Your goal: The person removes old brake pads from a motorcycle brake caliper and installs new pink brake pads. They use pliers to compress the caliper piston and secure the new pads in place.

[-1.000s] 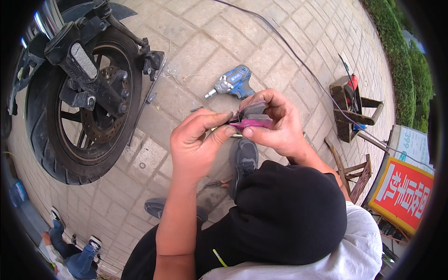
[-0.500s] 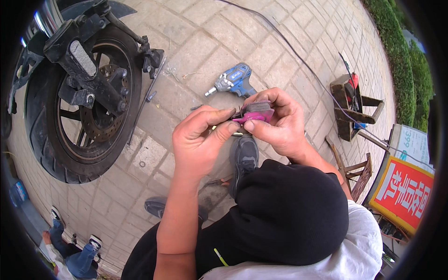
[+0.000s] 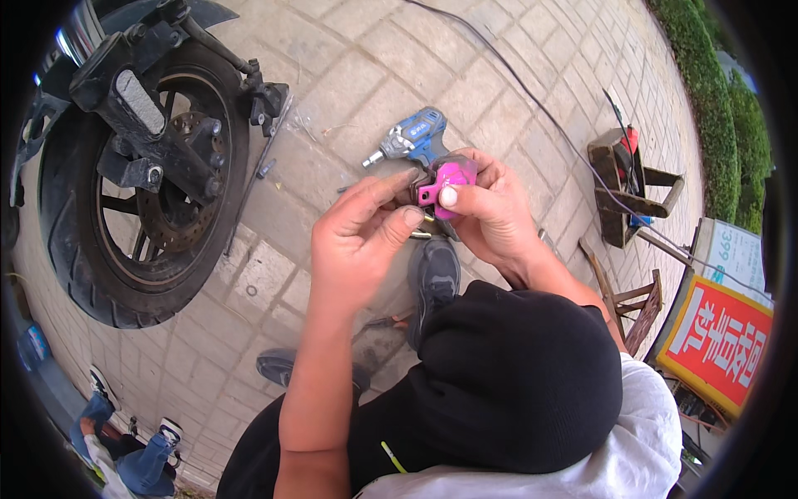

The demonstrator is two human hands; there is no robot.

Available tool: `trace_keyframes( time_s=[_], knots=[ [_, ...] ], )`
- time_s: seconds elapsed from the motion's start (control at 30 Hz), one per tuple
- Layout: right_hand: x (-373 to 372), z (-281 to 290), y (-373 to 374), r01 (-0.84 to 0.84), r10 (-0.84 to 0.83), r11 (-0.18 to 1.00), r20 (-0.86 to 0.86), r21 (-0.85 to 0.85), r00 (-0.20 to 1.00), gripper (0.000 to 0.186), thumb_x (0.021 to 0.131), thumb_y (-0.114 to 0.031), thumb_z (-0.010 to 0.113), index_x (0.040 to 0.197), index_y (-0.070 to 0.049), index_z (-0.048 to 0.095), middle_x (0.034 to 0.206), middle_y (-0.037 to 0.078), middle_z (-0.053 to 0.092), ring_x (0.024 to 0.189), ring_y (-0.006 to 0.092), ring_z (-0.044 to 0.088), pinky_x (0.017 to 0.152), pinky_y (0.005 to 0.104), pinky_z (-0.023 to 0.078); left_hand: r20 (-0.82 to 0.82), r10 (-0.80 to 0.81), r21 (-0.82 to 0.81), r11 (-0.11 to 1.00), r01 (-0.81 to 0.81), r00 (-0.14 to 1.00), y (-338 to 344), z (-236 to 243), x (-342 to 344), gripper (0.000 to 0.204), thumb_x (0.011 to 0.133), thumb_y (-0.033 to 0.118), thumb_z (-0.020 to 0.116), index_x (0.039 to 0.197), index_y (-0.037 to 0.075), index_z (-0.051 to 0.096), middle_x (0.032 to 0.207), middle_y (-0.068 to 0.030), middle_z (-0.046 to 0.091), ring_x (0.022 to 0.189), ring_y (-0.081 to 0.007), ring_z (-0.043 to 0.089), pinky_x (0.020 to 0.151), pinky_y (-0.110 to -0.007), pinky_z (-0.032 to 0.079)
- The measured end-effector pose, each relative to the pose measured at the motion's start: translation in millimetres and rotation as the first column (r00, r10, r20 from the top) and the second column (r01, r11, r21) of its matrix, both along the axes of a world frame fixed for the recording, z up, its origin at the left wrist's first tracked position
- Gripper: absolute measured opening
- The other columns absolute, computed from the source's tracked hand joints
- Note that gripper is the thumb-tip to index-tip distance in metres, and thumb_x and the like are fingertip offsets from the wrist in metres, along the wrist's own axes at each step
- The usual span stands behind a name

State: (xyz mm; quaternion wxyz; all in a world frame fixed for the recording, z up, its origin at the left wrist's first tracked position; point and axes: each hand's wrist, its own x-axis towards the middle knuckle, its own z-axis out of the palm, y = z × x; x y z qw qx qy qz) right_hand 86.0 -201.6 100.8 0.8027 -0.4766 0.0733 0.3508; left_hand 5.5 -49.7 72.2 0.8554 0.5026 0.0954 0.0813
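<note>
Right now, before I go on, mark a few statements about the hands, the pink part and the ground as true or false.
1. Both hands hold the pink part. True: the right hand has its thumb on it and the left hand pinches at its edge.
2. The blue power tool is in the left hand's grip. False: it lies on the paving beyond the hands.
3. A motorcycle wheel stands to the left. True.
4. The wooden stool is left of the wheel. False: it is on the right.

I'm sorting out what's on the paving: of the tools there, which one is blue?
The cordless impact wrench, lying on the bricks just beyond the hands. Its body is blue and grey; the long wrench beside the wheel is plain dark metal.
</note>
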Motion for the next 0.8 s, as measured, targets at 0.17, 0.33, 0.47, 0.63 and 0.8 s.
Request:
trace_keyframes(
  time_s=[0.17,0.33,0.47,0.63,0.8],
  knots=[
    [1,-7,3,-0.013,0.020,0.998,-0.124,0.057,0.992,0.027,0.080,-0.002,0.072,0.103,0.001,0.059,0.094,0.011,0.069,0.085,0.0174,0.066,0.084,0.0318,0.052,0.060,-0.046,0.089,0.995,0.041,0.997,4,-8,1,0.041,0.081,-0.007,0.070,0.122,-0.003,0.061,0.106,-0.0095,0.062,0.097,-0.0172,0.062,0.085,-0.029,0.052],
    [1,-11,4,-0.047,0.062,0.995,-0.173,0.091,0.983,0.023,0.080,-0.003,0.071,0.100,0.001,0.061,0.093,0.010,0.069,0.085,0.0166,0.066,0.083,0.0314,0.051,0.110,-0.052,0.197,0.980,0.029,0.993,5,-10,3,0.043,0.078,-0.008,0.071,0.120,-0.002,0.062,0.111,-0.0099,0.060,0.099,-0.0183,0.061,0.087,-0.030,0.052],
    [0,-13,4,-0.061,0.080,0.993,-0.187,0.105,0.979,0.023,0.080,-0.002,0.070,0.101,0.001,0.061,0.093,0.009,0.069,0.084,0.0163,0.065,0.081,0.0307,0.051,0.129,-0.043,0.133,0.991,0.025,0.991,3,-13,3,0.044,0.077,-0.008,0.072,0.120,-0.002,0.062,0.114,-0.0106,0.060,0.101,-0.0186,0.061,0.087,-0.030,0.052],
    [0,-9,4,-0.082,0.099,0.991,-0.154,0.110,0.983,0.024,0.079,-0.001,0.071,0.101,0.000,0.062,0.093,0.009,0.069,0.084,0.0161,0.065,0.080,0.0298,0.051,0.130,-0.034,0.188,0.982,0.009,0.991,7,-8,2,0.043,0.074,-0.006,0.076,0.115,0.000,0.065,0.110,-0.0101,0.062,0.099,-0.0184,0.062,0.085,-0.030,0.052],
    [0,-4,1,-0.098,0.113,0.989,-0.135,0.113,0.984,0.025,0.078,-0.002,0.073,0.101,0.000,0.063,0.092,0.009,0.068,0.082,0.0156,0.064,0.077,0.0288,0.051,0.155,-0.041,0.448,0.893,-0.033,0.987,12,-1,2,0.042,0.069,-0.003,0.080,0.110,0.001,0.069,0.101,-0.0091,0.066,0.092,-0.0179,0.064,0.080,-0.028,0.051]
  ],
)
